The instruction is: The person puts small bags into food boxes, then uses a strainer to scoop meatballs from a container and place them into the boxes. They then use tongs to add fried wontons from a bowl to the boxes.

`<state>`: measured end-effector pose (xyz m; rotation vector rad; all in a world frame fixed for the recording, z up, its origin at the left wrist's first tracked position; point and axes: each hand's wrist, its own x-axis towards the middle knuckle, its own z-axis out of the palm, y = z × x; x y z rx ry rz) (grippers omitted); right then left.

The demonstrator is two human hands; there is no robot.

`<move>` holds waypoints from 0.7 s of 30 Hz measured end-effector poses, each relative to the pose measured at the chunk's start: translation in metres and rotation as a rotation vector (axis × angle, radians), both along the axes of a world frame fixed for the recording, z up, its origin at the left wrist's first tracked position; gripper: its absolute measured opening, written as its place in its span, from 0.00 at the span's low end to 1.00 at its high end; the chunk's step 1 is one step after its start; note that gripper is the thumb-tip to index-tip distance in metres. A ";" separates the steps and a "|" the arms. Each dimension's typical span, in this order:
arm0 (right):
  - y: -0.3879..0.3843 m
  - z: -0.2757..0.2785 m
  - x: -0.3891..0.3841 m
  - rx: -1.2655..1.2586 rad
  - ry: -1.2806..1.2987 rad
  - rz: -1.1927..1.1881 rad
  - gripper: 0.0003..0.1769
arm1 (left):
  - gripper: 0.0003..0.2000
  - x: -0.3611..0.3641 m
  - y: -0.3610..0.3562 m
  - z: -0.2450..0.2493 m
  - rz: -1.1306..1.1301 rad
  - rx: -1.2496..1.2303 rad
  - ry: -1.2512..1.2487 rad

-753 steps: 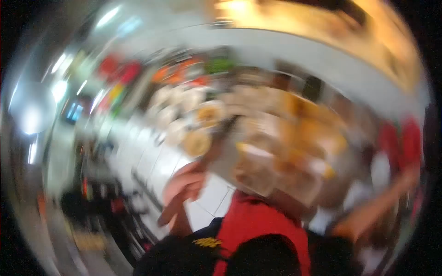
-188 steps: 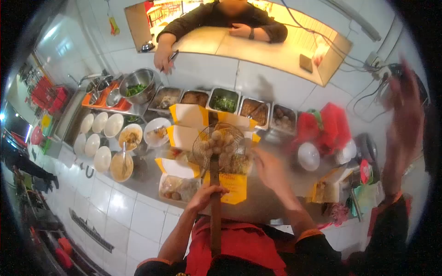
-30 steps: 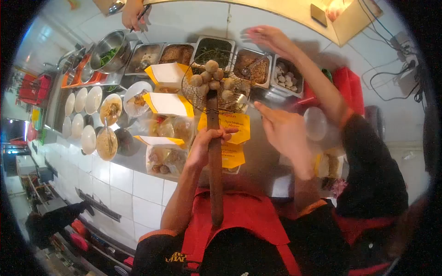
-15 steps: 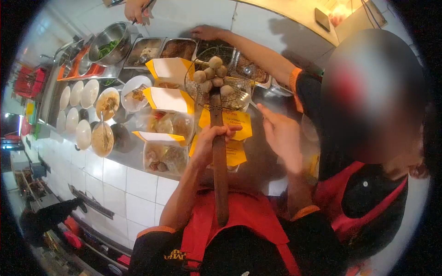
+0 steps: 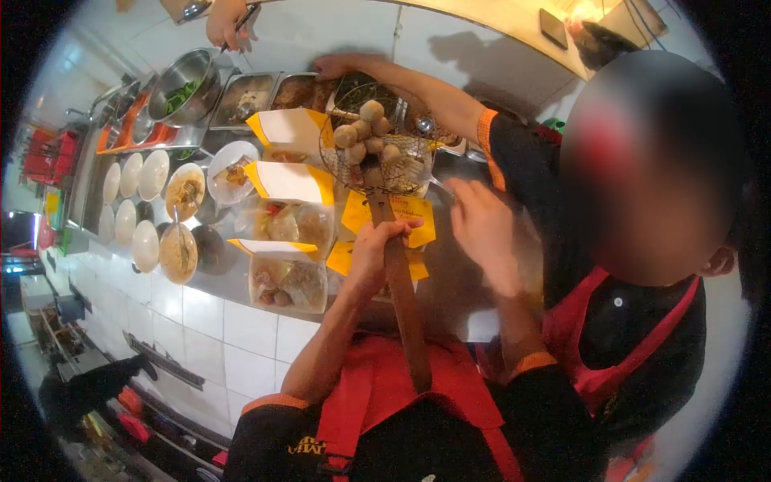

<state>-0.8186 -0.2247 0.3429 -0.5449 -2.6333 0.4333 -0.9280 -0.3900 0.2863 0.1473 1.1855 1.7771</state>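
My left hand point(image 5: 376, 253) is wrapped around the long wooden handle point(image 5: 405, 321) of a wire strainer point(image 5: 336, 149). Several round meatballs point(image 5: 371, 127) lie in its mesh, above an open takeaway box with yellow flaps point(image 5: 422, 218). To the right, my right hand point(image 5: 486, 225) is closed on the end of a thin metal utensil, seemingly a fork point(image 5: 438, 184), whose tip lies at the strainer's edge. Left of the strainer stand open paper boxes; the nearest box point(image 5: 287, 283) contains meatballs and a clear bag, and the middle box point(image 5: 297, 221) also has bagged food.
Several white bowls point(image 5: 146, 245) line the counter's left side, beside two bowls of sauce point(image 5: 178, 253) and a plate point(image 5: 233, 171). Metal food trays point(image 5: 242, 100) and a steel bowl of greens point(image 5: 186, 84) stand behind. A co-worker's arm point(image 5: 434, 90) reaches over the trays from the right.
The strainer handle's lower end has swung right while its basket shifts slightly left. My right hand has moved a little up and left. The co-worker's reaching hand has also shifted left.
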 end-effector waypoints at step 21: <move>0.009 -0.036 -0.036 -0.547 0.125 0.060 0.25 | 0.12 -0.008 -0.021 -0.006 -0.003 0.077 0.000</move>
